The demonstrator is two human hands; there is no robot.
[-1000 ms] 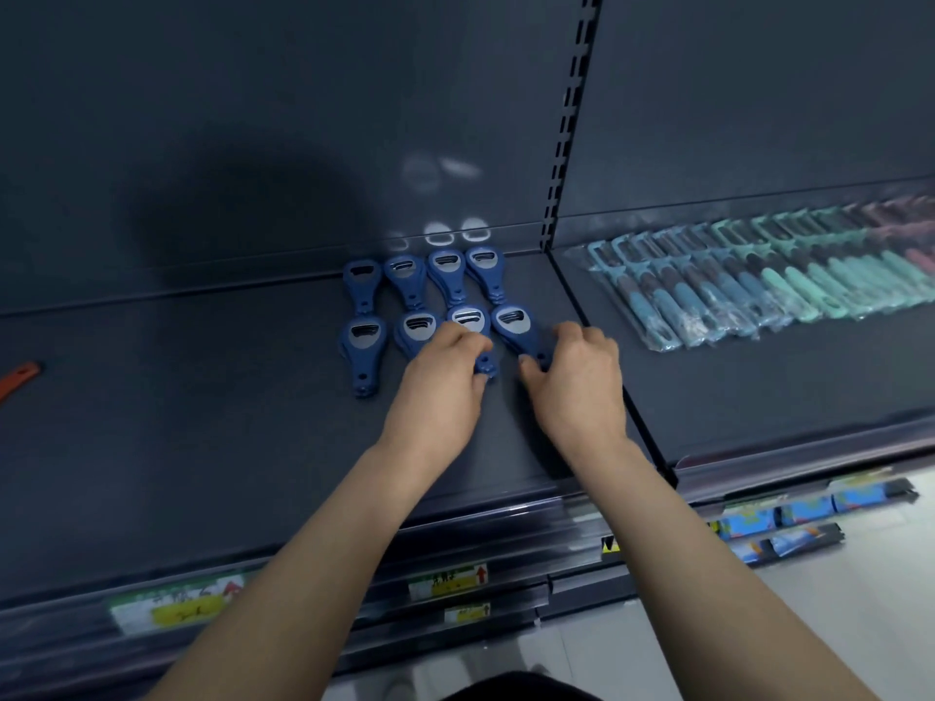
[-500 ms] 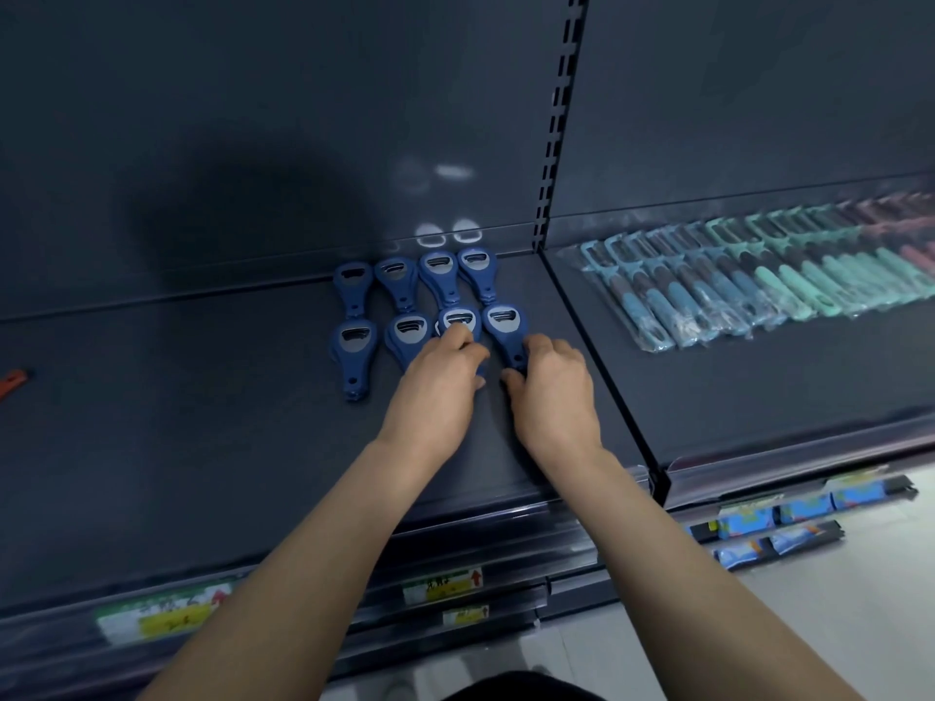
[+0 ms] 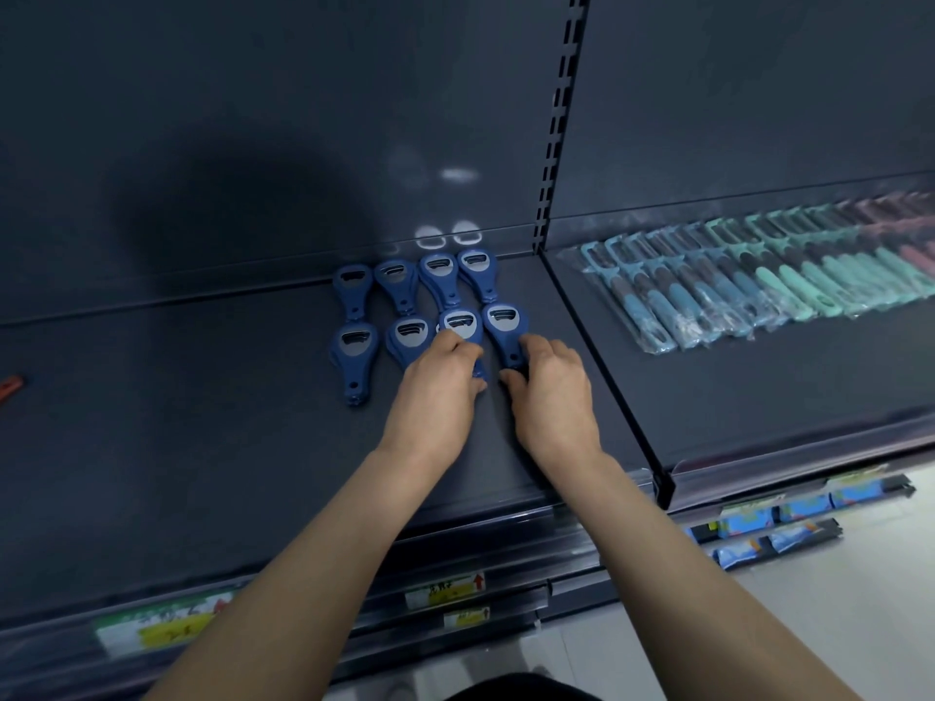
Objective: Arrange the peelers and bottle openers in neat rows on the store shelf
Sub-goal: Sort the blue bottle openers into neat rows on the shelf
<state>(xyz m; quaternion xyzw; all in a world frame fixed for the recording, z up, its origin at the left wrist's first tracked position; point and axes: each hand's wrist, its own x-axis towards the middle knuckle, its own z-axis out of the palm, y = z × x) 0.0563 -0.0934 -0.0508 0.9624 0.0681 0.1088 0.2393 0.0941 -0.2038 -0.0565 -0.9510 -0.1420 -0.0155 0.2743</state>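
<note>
Far to your left, a small orange thing (image 3: 9, 387) lies at the edge of the dark shelf (image 3: 177, 447). In the middle of that shelf, eight blue bottle openers (image 3: 354, 346) lie flat in two rows of four. Their round heads point to the back wall and their thin handles point to you. The front ones show a silver face.

Your left hand (image 3: 437, 392) lies over the third front opener (image 3: 458, 323) with its fingers curled round the handle. It hides the handle of the second one too. Just beside it, your right hand (image 3: 551, 392) pinches the handle of the fourth front opener (image 3: 503, 326) between thumb and fingers.

Next comes a post with slots (image 3: 556, 144) that splits the wall. Past it, on the next shelf, the peelers (image 3: 759, 280) lie in clear bags, side by side in one long row. The blue ones come first, then green, then dim pink ones. Yellow price tags (image 3: 162, 624) sit on the front edge below.
</note>
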